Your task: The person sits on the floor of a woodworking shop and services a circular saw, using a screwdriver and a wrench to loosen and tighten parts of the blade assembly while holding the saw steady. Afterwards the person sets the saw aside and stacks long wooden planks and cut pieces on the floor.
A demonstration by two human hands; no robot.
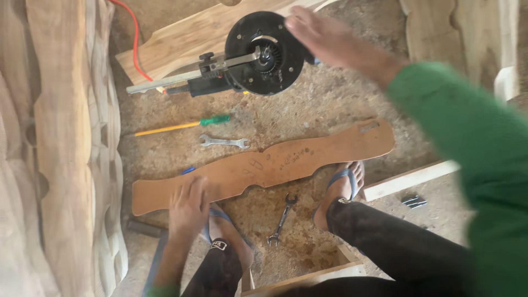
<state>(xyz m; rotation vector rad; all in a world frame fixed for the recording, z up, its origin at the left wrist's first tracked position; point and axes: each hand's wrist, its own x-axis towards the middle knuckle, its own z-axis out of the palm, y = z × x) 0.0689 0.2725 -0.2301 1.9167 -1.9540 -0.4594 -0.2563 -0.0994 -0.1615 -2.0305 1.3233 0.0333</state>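
Observation:
My left hand (188, 208) rests flat on the left part of a long, curvy brown template board (286, 162) lying on the sawdust floor. My right hand (330, 39), in a green sleeve, reaches up to a black router (263, 54) lying on its side with its round base facing me; the fingers touch its top right edge and whether they grip it is unclear. A metal guide bar (176, 78) sticks out of the router to the left.
A screwdriver (181, 126) with green handle and a silver wrench (224, 142) lie above the template. A dark wrench (281, 218) lies between my sandalled feet. Carved wooden boards (60, 148) stand at left, a plank (181, 41) under the router, a red cable (135, 41).

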